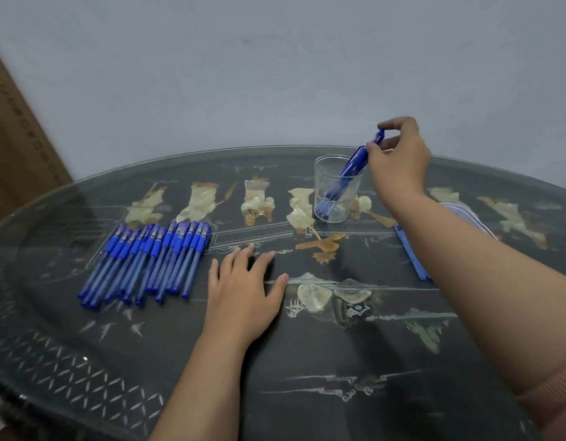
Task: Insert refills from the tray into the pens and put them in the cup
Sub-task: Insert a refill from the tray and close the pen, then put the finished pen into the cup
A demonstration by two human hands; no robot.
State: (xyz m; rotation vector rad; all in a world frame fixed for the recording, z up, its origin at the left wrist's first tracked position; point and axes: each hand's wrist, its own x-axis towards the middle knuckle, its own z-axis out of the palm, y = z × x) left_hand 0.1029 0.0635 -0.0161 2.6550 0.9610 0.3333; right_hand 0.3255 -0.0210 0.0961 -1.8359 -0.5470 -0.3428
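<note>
A clear plastic cup (326, 186) stands upright at the back middle of the table. Blue pens (345, 176) lean inside it, tips down. My right hand (399, 157) hovers over the cup's right rim, fingers pinched on the top end of one of those pens. Several blue pens (151, 259) lie side by side in a row at the left. My left hand (243, 288) rests flat on the table, fingers spread, holding nothing, just right of that row. Blue refills (412, 253) on a tray (463, 210) at the right are mostly hidden behind my right forearm.
The round dark table (307, 361) has a glass top over inlaid pale figures. A grey wall rises right behind it. A brown cardboard panel (17, 135) leans at the far left.
</note>
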